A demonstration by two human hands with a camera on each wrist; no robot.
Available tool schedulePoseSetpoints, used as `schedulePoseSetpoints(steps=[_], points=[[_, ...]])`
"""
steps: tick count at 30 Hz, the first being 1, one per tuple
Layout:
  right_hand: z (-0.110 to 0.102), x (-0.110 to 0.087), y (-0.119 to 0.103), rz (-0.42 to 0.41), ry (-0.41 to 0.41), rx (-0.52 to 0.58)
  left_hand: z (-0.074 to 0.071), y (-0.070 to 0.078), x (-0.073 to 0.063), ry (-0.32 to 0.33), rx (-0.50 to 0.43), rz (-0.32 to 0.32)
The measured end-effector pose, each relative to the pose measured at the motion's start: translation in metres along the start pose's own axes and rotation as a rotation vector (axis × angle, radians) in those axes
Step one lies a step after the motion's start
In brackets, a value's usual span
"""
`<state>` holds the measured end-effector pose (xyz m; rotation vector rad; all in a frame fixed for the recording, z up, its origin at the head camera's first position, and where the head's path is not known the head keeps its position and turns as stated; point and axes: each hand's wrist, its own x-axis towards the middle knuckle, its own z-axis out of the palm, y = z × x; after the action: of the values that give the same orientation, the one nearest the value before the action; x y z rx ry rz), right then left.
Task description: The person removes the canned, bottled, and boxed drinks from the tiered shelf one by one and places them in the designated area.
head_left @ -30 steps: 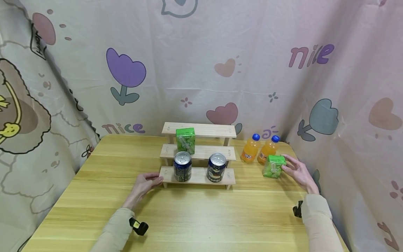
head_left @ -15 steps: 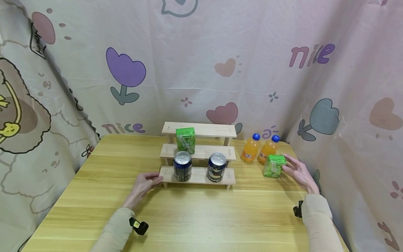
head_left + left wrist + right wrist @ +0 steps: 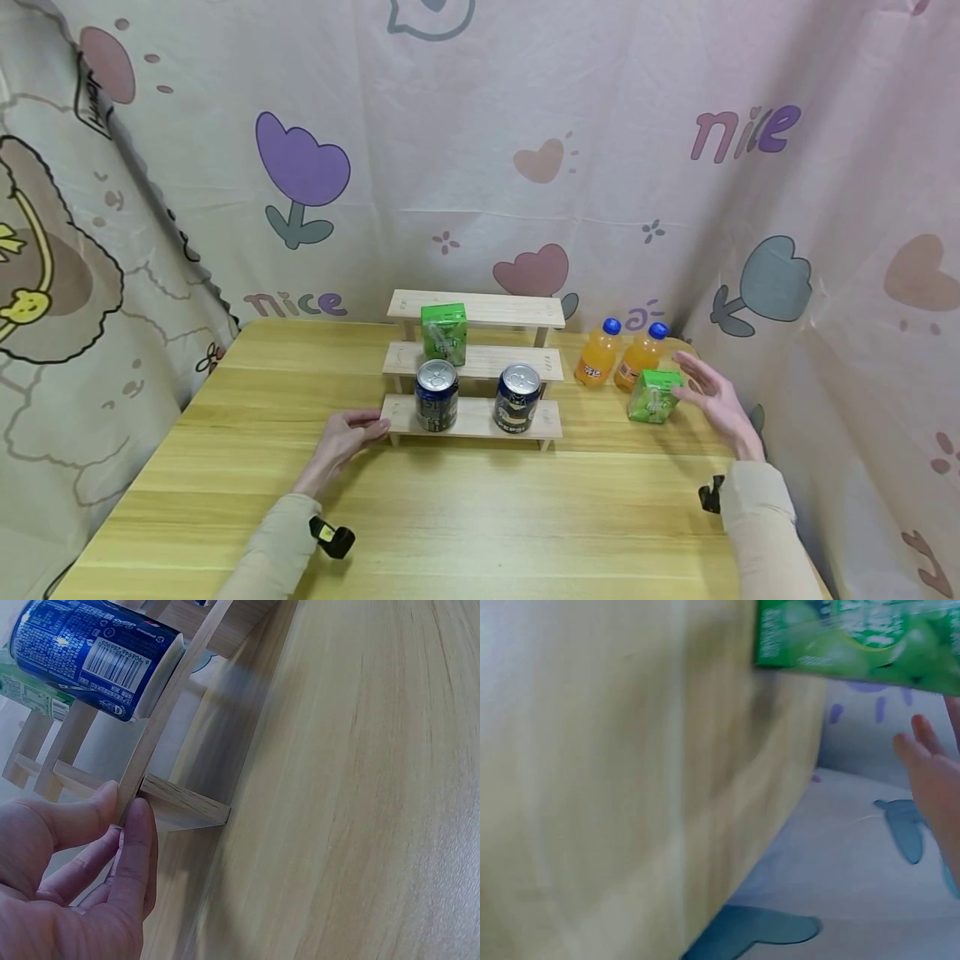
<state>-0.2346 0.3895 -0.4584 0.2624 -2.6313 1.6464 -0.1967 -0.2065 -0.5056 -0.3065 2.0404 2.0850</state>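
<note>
My left hand point(image 3: 341, 442) pinches the left end of the lowest step of a three-tier wooden shelf point(image 3: 475, 418). In the left wrist view, thumb and fingers lie on either side of the board's edge. Two dark blue Pepsi cans point(image 3: 437, 398) stand upright on that lowest step, and a green juice box point(image 3: 444, 335) is on the middle one. On the table at the right is a second green juice box point(image 3: 654, 397). Right beside it, my right hand point(image 3: 722, 408) has its fingers spread; the right wrist view shows a gap between fingers and box.
Two orange soda bottles point(image 3: 598, 354) with blue caps stand just behind the right juice box. A patterned curtain point(image 3: 450, 150) hangs behind and at both sides of the wooden table point(image 3: 480, 517). The shelf's top step point(image 3: 480, 308) is near the back curtain.
My right hand's fingers have lifted and spread away from the right juice box, which stays in place. My left hand and the shelf have not moved.
</note>
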Motion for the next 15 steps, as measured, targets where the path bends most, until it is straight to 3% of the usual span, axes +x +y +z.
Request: schedulePoseSetpoints(steps=[9, 15], points=[[0.017, 0.012, -0.039, -0.088, 0.231, -0.124, 0.001, 0.000, 0.000, -0.006, 0.004, -0.007], [0.033, 0.020, -0.062, -0.222, 0.254, -0.097, 0.001, 0.000, 0.000, 0.000, 0.003, -0.015]])
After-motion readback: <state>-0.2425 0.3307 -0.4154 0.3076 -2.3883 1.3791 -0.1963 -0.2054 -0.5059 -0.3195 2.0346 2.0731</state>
